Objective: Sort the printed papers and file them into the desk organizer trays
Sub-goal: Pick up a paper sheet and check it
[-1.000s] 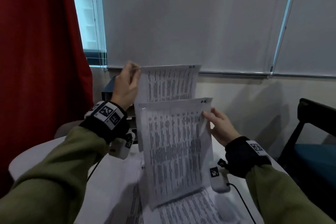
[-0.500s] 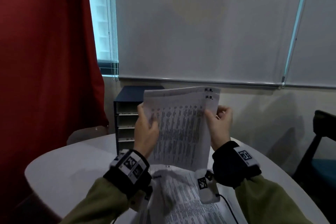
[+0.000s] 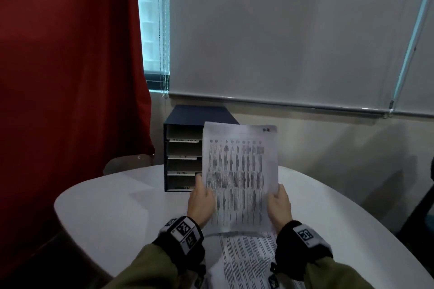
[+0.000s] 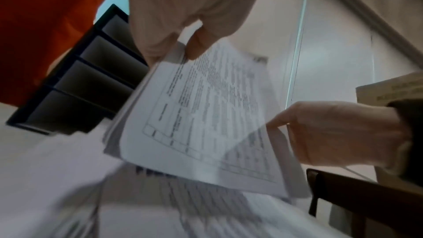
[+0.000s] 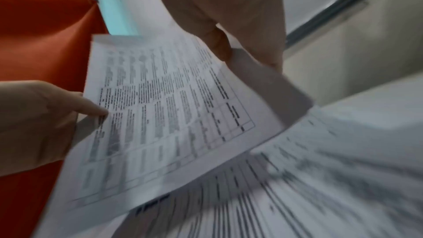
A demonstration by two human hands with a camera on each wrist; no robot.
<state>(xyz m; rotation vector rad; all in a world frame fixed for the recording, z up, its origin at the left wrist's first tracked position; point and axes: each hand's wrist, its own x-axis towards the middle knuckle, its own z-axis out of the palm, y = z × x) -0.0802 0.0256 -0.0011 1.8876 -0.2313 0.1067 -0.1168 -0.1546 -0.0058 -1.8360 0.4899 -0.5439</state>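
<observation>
A thin stack of printed papers (image 3: 239,171) covered in dense table text stands upright above the white table (image 3: 117,204). My left hand (image 3: 200,199) pinches its left edge and my right hand (image 3: 278,202) pinches its right edge, thumbs on the front sheet. The left wrist view shows the same papers (image 4: 206,115) between thumb and fingers, and the right wrist view shows them (image 5: 164,111) held the same way. Behind the papers stands the dark blue desk organizer (image 3: 185,148) with several labelled trays, its right half hidden. More printed sheets (image 3: 246,260) lie on the table under my wrists.
A red curtain (image 3: 70,77) hangs at the left, and a grey roller blind (image 3: 281,30) covers the window behind. A dark chair (image 4: 366,205) stands at the table's right side. A second chair back (image 3: 126,164) shows behind the table's left edge.
The two separately held sheets have been brought together into one stack. Both hands have slid down to its lower side edges and lowered it in front of the organizer.
</observation>
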